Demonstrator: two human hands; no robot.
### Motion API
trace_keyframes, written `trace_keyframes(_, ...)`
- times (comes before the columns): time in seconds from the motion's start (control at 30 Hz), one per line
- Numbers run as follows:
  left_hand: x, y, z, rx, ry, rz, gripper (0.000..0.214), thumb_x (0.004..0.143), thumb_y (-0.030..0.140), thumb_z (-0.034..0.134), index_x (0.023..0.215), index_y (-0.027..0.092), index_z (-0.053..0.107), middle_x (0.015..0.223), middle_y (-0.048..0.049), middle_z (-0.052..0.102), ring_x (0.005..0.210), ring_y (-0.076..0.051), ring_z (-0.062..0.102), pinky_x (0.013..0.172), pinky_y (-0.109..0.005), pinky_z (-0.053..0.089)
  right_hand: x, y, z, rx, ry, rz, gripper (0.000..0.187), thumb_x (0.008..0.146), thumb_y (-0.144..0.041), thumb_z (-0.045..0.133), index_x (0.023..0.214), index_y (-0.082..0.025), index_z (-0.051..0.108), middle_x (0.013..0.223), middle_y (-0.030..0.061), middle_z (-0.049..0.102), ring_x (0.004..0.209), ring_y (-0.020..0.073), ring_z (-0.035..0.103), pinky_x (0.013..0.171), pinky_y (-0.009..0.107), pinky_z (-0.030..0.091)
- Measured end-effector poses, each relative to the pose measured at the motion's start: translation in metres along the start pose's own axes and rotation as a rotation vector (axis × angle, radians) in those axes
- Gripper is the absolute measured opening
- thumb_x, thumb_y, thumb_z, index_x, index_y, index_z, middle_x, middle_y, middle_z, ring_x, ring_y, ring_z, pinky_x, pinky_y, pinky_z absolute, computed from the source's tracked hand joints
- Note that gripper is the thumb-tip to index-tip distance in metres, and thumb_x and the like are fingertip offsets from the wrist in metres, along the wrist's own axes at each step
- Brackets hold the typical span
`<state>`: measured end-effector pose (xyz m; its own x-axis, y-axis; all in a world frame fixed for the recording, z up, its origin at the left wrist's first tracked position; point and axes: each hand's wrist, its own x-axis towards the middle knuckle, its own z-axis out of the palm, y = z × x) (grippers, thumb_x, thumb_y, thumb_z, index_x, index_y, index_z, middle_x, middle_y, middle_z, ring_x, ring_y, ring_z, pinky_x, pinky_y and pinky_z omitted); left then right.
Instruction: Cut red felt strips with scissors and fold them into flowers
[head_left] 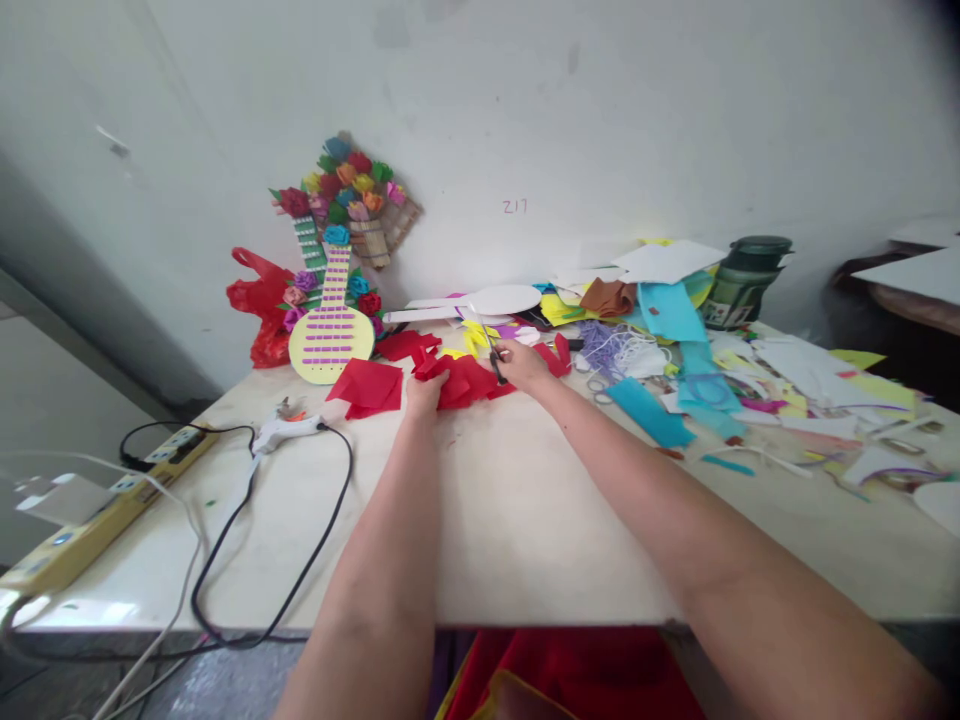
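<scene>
My left hand [426,390] reaches to the middle of the table, its fingers closed on a small folded piece of red paper [427,362]. Just to the right, my right hand [523,366] grips a pair of scissors [493,356], dark at the handle, with the blades pointing up and away from me. More red sheets [367,384] lie flat to the left of my left hand, and others spread between and behind both hands. Yellow paper pieces [475,338] sit behind the scissors. The fingertips of both hands are partly hidden.
A yellow paper guitar [331,345] with flowers leans by the wall, beside a red plastic bag [259,300]. At the left lie a white glue gun [289,430] with its black cable and a power strip [97,520]. Paper scraps [795,375] and a green jar [742,285] occupy the right.
</scene>
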<state>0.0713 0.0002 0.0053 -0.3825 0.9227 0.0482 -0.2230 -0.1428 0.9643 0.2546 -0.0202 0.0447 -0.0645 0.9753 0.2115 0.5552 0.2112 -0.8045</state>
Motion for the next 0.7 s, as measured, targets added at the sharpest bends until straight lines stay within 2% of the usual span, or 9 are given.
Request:
trace_keyframes(0.1,0.007,-0.001,-0.011,0.265,0.113,0.036,0.019,0.047,0.014,0.073,0.058,0.016,0.058,0.066,-0.0057,0.062,0.081,-0.025,0.062,0.073,-0.036,0.048,0.002,-0.005,0.008,-0.302,0.055,-0.008,0.040,0.067,-0.051,0.058,0.095,-0.022,0.060,0.091,0.0046,0.065,0.086,0.0233,0.059,0.072,0.033,0.044)
trace_keyframes(0.17,0.010,0.000,-0.016,0.376,0.173,0.056,0.022,0.044,0.012,0.074,0.051,0.017,0.053,0.065,-0.0068,0.061,0.088,-0.027,0.060,0.075,-0.036,0.047,0.001,-0.007,0.014,-0.440,0.037,0.008,0.041,0.069,-0.050,0.056,0.099,-0.023,0.059,0.096,0.0073,0.065,0.091,0.0263,0.058,0.073,0.035,0.043)
trace_keyframes(0.3,0.011,0.003,-0.019,0.333,0.241,0.035,0.033,0.037,0.002,0.073,0.043,0.020,0.045,0.062,-0.0074,0.060,0.099,-0.030,0.056,0.080,-0.035,0.044,-0.005,-0.010,0.024,-0.617,0.023,0.005,0.040,0.073,-0.041,0.055,0.108,-0.023,0.056,0.098,0.0105,0.063,0.090,0.0264,0.058,0.073,0.035,0.042)
trace_keyframes(0.43,0.011,0.007,-0.019,0.426,0.247,0.006,0.038,0.036,0.004,0.075,0.039,0.020,0.041,0.065,-0.0072,0.061,0.103,-0.031,0.053,0.083,-0.037,0.043,-0.010,-0.017,0.029,-0.670,0.019,0.001,0.036,0.076,-0.034,0.052,0.110,-0.021,0.054,0.096,0.0129,0.063,0.091,0.0271,0.058,0.075,0.037,0.040)
trace_keyframes(0.57,0.011,0.010,-0.020,0.553,0.230,0.014,0.040,0.035,0.007,0.077,0.039,0.020,0.039,0.067,-0.0099,0.062,0.103,-0.033,0.054,0.082,-0.038,0.044,-0.011,-0.028,0.030,-0.668,0.046,0.006,0.036,0.079,-0.039,0.048,0.109,-0.019,0.054,0.096,0.0131,0.062,0.092,0.0274,0.057,0.075,0.037,0.040)
trace_keyframes(0.7,0.010,0.008,-0.021,0.602,0.230,0.069,0.039,0.037,0.011,0.077,0.040,0.021,0.039,0.068,-0.0085,0.063,0.103,-0.032,0.054,0.081,-0.036,0.045,-0.006,-0.040,0.035,-0.650,0.052,-0.003,0.037,0.077,-0.042,0.048,0.107,-0.020,0.055,0.097,0.0114,0.063,0.091,0.0269,0.058,0.072,0.035,0.041)
